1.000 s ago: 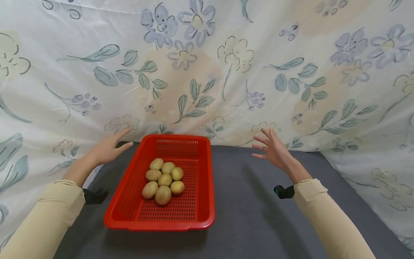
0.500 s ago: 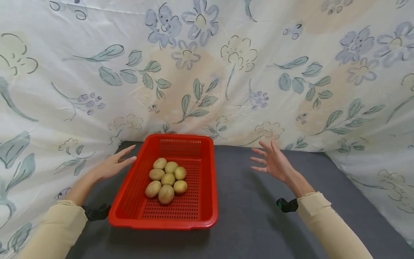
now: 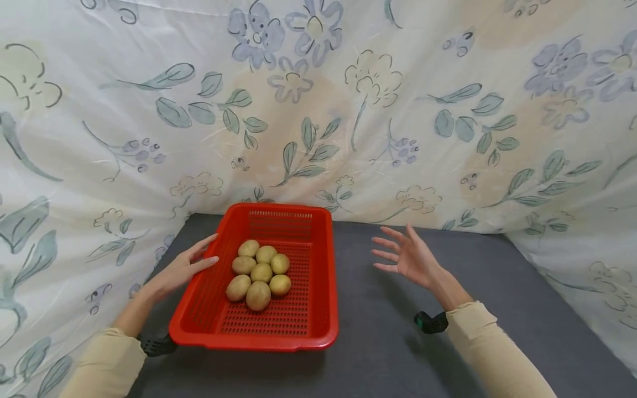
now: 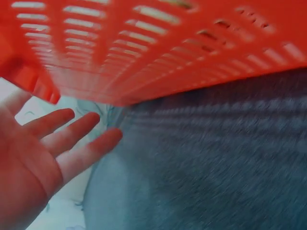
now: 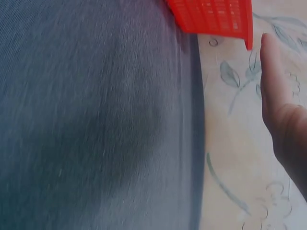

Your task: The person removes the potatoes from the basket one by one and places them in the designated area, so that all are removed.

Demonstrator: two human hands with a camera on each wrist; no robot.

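Note:
A red plastic basket [image 3: 255,344] with slotted sides stands on the dark grey table, left of centre. Several potatoes [image 3: 261,273] lie clustered on its perforated floor. My left hand [image 3: 181,272] is at the basket's left rim, its fingers fairly straight, with fingertips at or over the edge; contact is hard to tell. In the left wrist view, that palm and fingers [image 4: 91,153] are spread below the basket's outer wall [image 4: 288,28]. My right hand [image 3: 414,258] hovers over the table to the right of the basket, fingers spread and holding nothing. The right wrist view shows its edge near a basket corner [image 5: 211,19].
The grey table [image 3: 368,342] extends to the right of the basket. A floral cloth [image 3: 318,171] hangs behind the table and along both sides. A dark wrist device [image 3: 432,323] sits under the right cuff, and another [image 3: 159,346] under the left.
My left hand has come down and right to the basket's left rim. My right hand has lowered and shifted slightly left. The basket and potatoes sit a little further right in view, as the background does.

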